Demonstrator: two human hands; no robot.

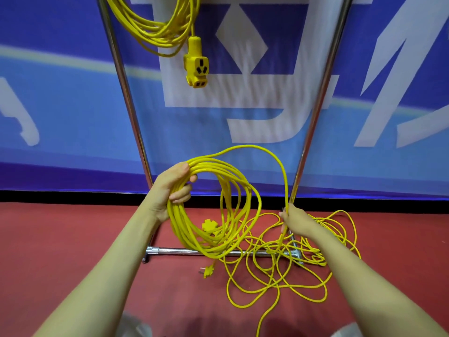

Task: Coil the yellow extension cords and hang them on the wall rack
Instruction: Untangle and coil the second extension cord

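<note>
My left hand [173,188] grips the top of a yellow cord coil [206,239] of several loops that hangs down in front of the rack's bottom bar. From the coil one strand arcs up and over to my right hand [295,218], which is closed on it. Below my right hand the rest of the yellow cord [286,271] lies in a loose tangle on the red floor. A yellow plug [207,271] dangles below the coil. Another coiled yellow cord [158,23] hangs from the top of the rack, its socket end [195,63] pointing down.
The metal rack has two slanted chrome posts, left [126,98] and right [318,100], and a bottom crossbar [177,251] on the red floor [73,239]. A blue banner wall [60,105] with white shapes stands right behind it.
</note>
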